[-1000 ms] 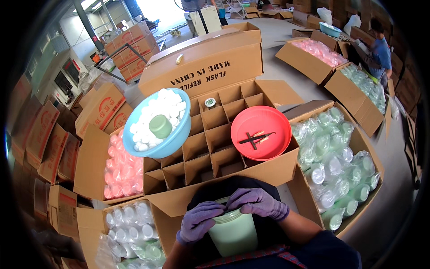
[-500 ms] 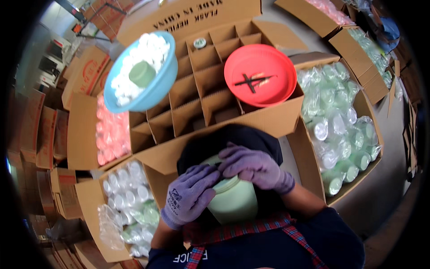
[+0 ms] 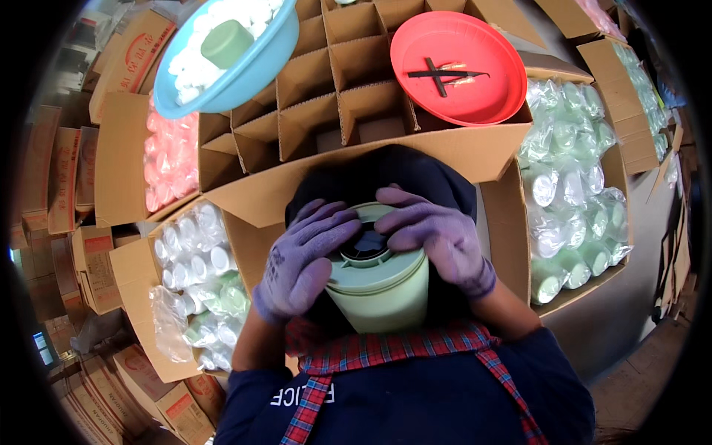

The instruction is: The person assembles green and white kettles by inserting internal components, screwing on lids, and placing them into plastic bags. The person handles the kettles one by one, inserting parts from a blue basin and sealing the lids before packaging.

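Note:
A pale green vacuum flask (image 3: 386,300) stands between my thighs on dark cloth. On its top sits a green collar (image 3: 337,276) around a dark round opening (image 3: 369,243). My left hand (image 3: 308,259), in a purple knitted glove, curves over the collar's left side with its fingers close together. From the right, my right hand (image 3: 439,241), gloved alike, bends its fingertips over the collar's edge. Both hands grip the flask's top from opposite sides. Parts of the collar are hidden under the fingers.
Ahead is a divided carton (image 3: 308,119) bearing a blue basin (image 3: 285,55) of white pieces with a green cup (image 3: 228,44), and a red basin (image 3: 504,93) holding dark strips. Cartons of bagged green cups (image 3: 575,193), clear-wrapped cups (image 3: 196,245) and pink pieces (image 3: 172,152) flank me.
My hands have moved apart from over the flask's top to its two sides, baring the dark opening and collar. The view has tilted down, so the cartons sit higher in it.

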Demonstrator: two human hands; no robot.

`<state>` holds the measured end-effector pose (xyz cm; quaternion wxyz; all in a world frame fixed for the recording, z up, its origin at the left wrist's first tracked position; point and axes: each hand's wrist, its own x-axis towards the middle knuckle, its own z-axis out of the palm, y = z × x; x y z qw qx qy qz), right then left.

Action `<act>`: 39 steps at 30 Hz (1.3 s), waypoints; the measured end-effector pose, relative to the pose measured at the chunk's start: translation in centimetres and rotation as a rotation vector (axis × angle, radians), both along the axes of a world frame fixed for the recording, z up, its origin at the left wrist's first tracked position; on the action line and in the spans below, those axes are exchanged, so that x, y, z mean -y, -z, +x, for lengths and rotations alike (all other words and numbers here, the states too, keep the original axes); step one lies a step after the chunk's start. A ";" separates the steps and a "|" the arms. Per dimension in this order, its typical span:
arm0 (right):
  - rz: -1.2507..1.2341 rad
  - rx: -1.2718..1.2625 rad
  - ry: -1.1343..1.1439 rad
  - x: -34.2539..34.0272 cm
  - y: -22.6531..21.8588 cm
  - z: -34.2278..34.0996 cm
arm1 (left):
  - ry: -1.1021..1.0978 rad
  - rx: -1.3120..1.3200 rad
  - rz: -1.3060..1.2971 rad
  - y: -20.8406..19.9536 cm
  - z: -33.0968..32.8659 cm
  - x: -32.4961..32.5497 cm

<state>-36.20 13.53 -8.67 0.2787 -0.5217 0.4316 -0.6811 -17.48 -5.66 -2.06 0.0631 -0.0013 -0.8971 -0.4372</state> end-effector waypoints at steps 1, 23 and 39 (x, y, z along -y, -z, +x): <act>-0.010 0.083 -0.040 0.1 0.4 0.0 | -0.004 0.057 -0.161 -1.5 0.3 -0.4; 0.135 -0.488 0.244 -0.7 -4.4 1.0 | -0.240 0.279 -0.697 -6.5 -1.8 -5.2; 0.139 -1.045 -0.451 11.2 -7.6 -0.6 | -0.523 -0.111 0.468 6.4 -0.7 -4.1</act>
